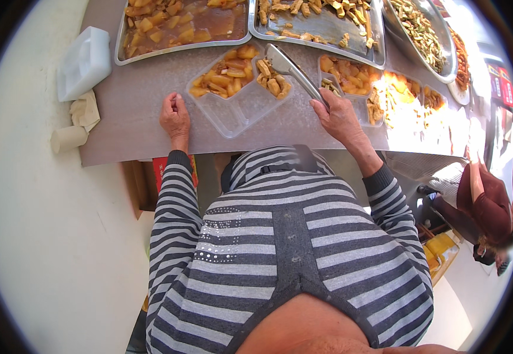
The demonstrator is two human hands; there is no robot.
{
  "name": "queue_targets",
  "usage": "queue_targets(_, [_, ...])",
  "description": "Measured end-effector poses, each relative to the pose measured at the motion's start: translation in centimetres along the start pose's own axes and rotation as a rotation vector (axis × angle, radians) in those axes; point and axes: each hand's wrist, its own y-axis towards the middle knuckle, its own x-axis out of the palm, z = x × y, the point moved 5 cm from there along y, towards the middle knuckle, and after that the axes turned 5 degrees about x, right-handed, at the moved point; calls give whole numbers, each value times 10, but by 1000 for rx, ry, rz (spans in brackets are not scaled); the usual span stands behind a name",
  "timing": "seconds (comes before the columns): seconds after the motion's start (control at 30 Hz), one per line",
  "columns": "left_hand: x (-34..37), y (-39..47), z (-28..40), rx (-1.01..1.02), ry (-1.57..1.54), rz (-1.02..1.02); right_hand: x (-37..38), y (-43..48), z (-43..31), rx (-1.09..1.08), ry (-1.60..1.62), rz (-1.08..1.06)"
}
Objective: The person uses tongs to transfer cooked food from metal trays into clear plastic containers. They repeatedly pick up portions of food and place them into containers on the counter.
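Note:
My right hand (338, 116) grips metal serving tongs (300, 78). Their tips hang over the right side of a clear plastic compartment tray (250, 110). This tray holds glazed yellow-brown chunks (227, 76), which look like potato, in its large section. Browned strips, perhaps tofu, (278, 86) fill a smaller section under the tongs; the two sections nearest me are bare. To the tray's left, my left hand (175, 114) rests at the table with fingers curled and nothing visible in them. Whether the tongs pinch any food is hard to tell.
Behind stand a steel pan (185, 48) of chunks in sauce, another pan (309, 26) with scattered strips, and a steel bowl (450, 73) of green pieces. Filled trays (360, 110) sit right, partly in glare. White containers (84, 64) and a paper roll (68, 139) lie left. A person (488, 194) is at right.

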Motion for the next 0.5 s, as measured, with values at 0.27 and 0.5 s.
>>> queue_targets(0.27, [1, 3, 2, 15, 14, 1, 7, 10, 8, -22, 19, -16])
queue_targets(0.5, [3, 1, 2, -17, -41, -13, 12, -6, 7, 3, 79, -91])
